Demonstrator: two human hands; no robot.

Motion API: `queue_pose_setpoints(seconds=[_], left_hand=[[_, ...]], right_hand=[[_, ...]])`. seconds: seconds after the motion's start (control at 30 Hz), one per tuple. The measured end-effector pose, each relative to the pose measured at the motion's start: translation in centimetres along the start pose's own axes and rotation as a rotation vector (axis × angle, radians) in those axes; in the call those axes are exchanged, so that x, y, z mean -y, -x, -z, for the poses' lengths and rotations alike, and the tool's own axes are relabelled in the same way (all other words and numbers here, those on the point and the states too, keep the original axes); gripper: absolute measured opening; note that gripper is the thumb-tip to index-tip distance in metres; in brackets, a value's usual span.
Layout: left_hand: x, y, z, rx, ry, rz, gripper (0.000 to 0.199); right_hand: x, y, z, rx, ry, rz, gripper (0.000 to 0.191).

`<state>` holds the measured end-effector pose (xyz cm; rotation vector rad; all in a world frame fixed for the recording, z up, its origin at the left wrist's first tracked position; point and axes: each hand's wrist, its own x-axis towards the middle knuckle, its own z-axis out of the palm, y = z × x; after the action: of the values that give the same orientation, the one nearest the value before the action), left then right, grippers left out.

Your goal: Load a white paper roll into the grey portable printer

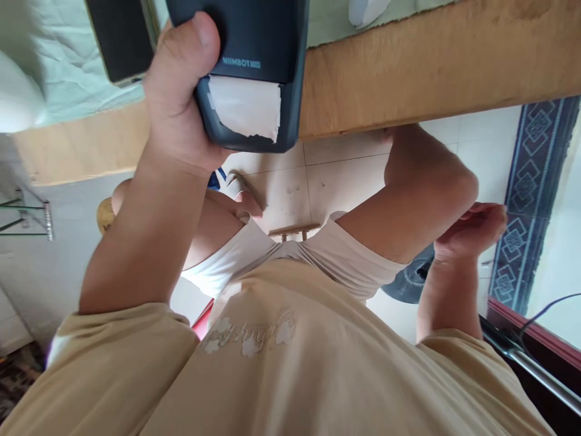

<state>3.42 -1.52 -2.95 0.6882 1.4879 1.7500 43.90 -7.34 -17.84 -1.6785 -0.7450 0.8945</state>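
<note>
My left hand (181, 91) is closed around a dark label printer (254, 36) marked NIIMBOT, with the thumb across its front. A white label strip (245, 106) with a ragged lower edge sticks out of its slot. The printer is raised over the front edge of the table, its top cut off by the picture. Low on the right, beside my knee, my right hand (472, 230) has its fingers curled inward. What it may hold cannot be made out. Just left of the printer, a dark phone-like slab (120, 39) lies on the green cloth.
The table's wooden edge (408, 72) runs across above my legs, with a green cloth (63, 60) on top. A rounded white object (18, 94) is at far left, another white object (365, 12) at the top. A black bin-like object (406, 281) stands below my right thigh.
</note>
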Motion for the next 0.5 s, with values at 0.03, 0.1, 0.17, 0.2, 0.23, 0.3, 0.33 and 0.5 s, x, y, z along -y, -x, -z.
queue_pose_setpoints(seconds=[0.03, 0.1, 0.17, 0.2, 0.23, 0.3, 0.33, 0.5], left_hand=[[0.1, 0.0, 0.2, 0.052, -0.006, -0.002, 0.028], [-0.1, 0.2, 0.3, 0.264, 0.052, 0.051, 0.03], [-0.5, 0.6, 0.3, 0.483, 0.153, 0.118, 0.028], [-0.8, 0.8, 0.2, 0.553, 0.188, 0.142, 0.025], [-1.0, 1.0, 0.1, 0.594, 0.196, 0.166, 0.022], [-1.4, 1.2, 0.0, 0.615, 0.163, 0.223, 0.018], [-1.5, 1.2, 0.0, 0.614, 0.147, 0.244, 0.017], [-1.3, 0.6, 0.3, 0.658, 0.249, 0.199, 0.008]], right_hand=[[-0.8, -0.2, 0.2, -0.041, -0.027, -0.021, 0.038], [-1.7, -0.2, 0.3, -0.09, -0.067, -0.051, 0.04], [-2.1, 0.1, 0.3, -0.111, -0.083, -0.068, 0.042], [-2.0, 0.4, 0.3, -0.116, -0.086, -0.072, 0.042], [-1.8, 0.7, 0.3, -0.121, -0.087, -0.072, 0.042], [-1.2, 1.2, 0.3, -0.128, -0.09, -0.06, 0.042], [-0.8, 1.5, 0.2, -0.131, -0.094, -0.048, 0.043], [2.2, 3.1, -0.6, -0.143, -0.116, 0.095, 0.053]])
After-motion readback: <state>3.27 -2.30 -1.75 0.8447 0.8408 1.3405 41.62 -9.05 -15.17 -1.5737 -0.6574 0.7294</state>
